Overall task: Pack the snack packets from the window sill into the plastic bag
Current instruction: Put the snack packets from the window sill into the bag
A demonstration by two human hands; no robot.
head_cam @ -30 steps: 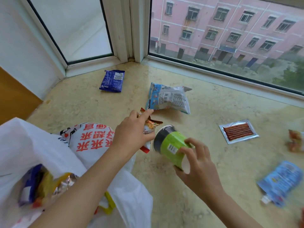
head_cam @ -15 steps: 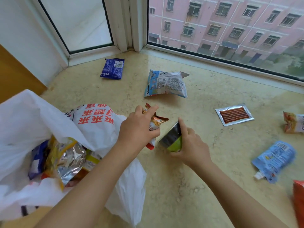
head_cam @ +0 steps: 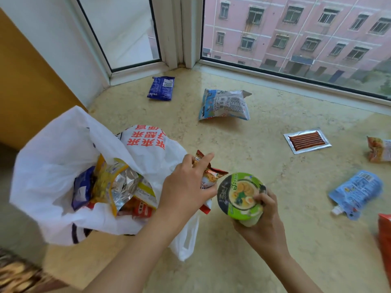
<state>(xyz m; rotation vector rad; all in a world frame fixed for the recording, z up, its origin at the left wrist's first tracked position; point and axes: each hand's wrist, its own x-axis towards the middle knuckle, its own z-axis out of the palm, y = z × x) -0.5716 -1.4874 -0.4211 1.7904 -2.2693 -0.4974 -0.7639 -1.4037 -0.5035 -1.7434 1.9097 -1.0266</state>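
Observation:
A white plastic bag (head_cam: 53, 157) with red characters lies open at the left of the beige sill (head_cam: 243, 144), holding several packets. My left hand (head_cam: 186, 187) grips a small orange-red snack packet (head_cam: 211, 174) just right of the bag's mouth. My right hand (head_cam: 264, 216) holds a green instant noodle cup (head_cam: 241, 195), its lid facing me, beside the packet. Loose on the sill lie a dark blue packet (head_cam: 161, 88), a light blue bag (head_cam: 224, 105), a silver sausage pack (head_cam: 306, 140) and a blue spout pouch (head_cam: 355, 193).
Window frames and glass bound the sill at the back. An orange packet (head_cam: 378, 149) lies at the right edge and a red one (head_cam: 385, 240) at the lower right. A yellow-brown panel (head_cam: 27, 92) stands at the left, where the sill ends.
My right hand has turned the noodle cup so its lid faces up towards me. My left hand, still on the small packet, has shifted closer to the bag's mouth.

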